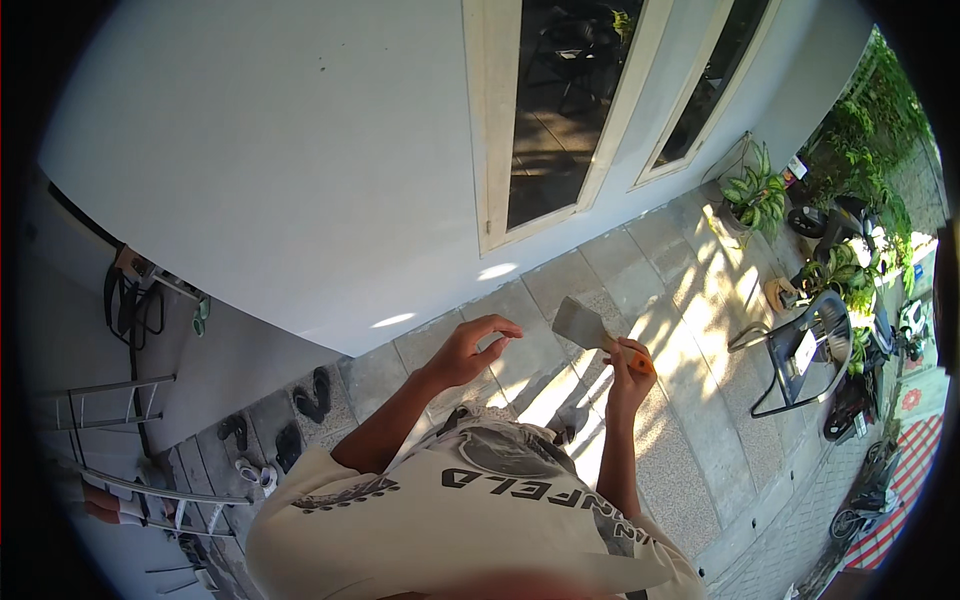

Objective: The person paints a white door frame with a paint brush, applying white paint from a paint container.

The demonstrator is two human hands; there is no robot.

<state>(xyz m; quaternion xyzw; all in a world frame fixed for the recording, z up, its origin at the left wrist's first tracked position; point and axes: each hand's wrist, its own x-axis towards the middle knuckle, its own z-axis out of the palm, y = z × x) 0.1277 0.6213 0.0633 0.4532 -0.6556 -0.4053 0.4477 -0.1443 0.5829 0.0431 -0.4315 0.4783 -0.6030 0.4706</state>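
A putty knife point(582, 325) with a wide grey blade and an orange handle is in my right hand point(628, 380). My fingers are wrapped round its handle, and the blade points up and to the left. Across from the blade, my left hand point(468, 352) is raised in the air with nothing in it. Its fingers are bent, and the thumb stands apart from them. Both hands are in front of my light printed shirt point(440, 530), apart from the white wall point(300, 160).
Windows with pale frames point(493, 130) are set in the wall. A black chair point(800, 350) stands on the tiled floor point(690, 440) at right, near potted plants point(755, 190) and motorbikes. At left are a metal ladder point(150, 490) and several pairs of footwear point(312, 395).
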